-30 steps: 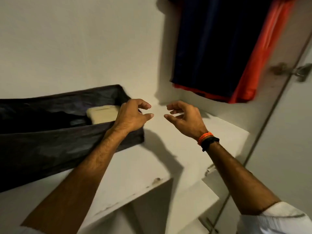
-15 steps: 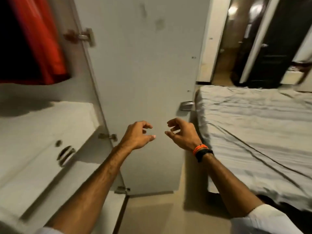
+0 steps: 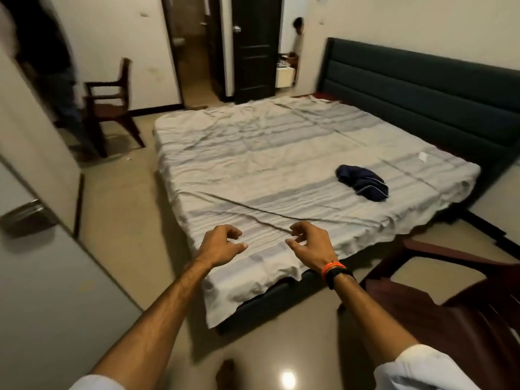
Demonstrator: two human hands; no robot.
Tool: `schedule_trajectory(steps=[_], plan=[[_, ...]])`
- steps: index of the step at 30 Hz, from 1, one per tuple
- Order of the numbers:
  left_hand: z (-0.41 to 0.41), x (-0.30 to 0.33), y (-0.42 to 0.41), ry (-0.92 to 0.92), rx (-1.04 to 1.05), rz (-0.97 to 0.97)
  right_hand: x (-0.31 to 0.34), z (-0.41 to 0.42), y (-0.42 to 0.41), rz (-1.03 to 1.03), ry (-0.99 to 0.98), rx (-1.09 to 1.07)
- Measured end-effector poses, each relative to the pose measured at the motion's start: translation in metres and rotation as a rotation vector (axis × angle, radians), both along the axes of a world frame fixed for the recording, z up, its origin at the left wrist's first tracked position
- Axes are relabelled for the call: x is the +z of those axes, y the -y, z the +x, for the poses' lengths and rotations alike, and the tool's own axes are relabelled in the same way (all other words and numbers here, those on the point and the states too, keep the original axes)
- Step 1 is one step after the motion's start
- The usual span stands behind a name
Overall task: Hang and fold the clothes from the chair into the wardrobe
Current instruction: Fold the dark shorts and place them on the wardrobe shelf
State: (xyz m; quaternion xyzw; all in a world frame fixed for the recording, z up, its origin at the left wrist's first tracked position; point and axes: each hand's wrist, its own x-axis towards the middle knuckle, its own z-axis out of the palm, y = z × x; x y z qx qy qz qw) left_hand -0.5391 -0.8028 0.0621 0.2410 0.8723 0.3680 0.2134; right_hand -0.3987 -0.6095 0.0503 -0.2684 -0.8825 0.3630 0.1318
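Far left of frame: pale wardrobe door [image 3: 42,277] standing open, metal handle [image 3: 26,216] at its left edge, blurred.

Upper left: dark wooden armchair [image 3: 108,105] on the floor against the wall, seat bare as far as the blur allows. A blurred standing figure [image 3: 53,71] just left of it.

Upper centre: dark door [image 3: 254,46] ajar, an open doorway beside it. A second person [image 3: 297,32] partly visible past the door, small and unclear.

Centre: bed [image 3: 281,153] with a wrinkled grey-and-white striped sheet, its near corner hanging off the mattress in the lower middle. Dark padded headboard [image 3: 422,88] along the upper right.

Lower centre: left hand [image 3: 221,246] held over the near bed corner, fingers loosely curled, thumb out, nothing in it. Right hand [image 3: 308,244] just beside it, apart from it, the same loose curl, holding nothing. Orange and black wristbands [image 3: 336,273] on the right wrist. White sleeves at the bottom edge on both arms.

Right of centre: crumpled dark navy garment [image 3: 363,182] with pale piping, lying on the sheet toward the right side of the bed, well apart from both hands. A small white scrap [image 3: 423,156] lies on the sheet beyond it, near the headboard.

Lower right: second dark wooden chair [image 3: 461,299], close to the bed's edge, partly cut off by the frame.
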Motion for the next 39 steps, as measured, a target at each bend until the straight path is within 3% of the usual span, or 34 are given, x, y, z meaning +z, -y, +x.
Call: schedule_trajectory(steps=[7,15,27,39], plan=[[-0.061,-0.029,-0.191,0.077,-0.283,0.001,-0.021,-0.008,-0.141,-0.049,0.071,-0.307],[-0.093,-0.047,-0.380,0.084,-0.517,-0.052,-0.043,-0.021,-0.273,-0.092,0.090,-0.505],[-0.099,-0.085,-0.603,0.124,-0.467,-0.140,-0.087,-0.039,-0.504,-0.171,0.169,-0.426],[-0.164,-0.150,-0.767,0.242,-0.409,-0.234,-0.143,-0.118,-0.667,-0.238,0.319,-0.374]])
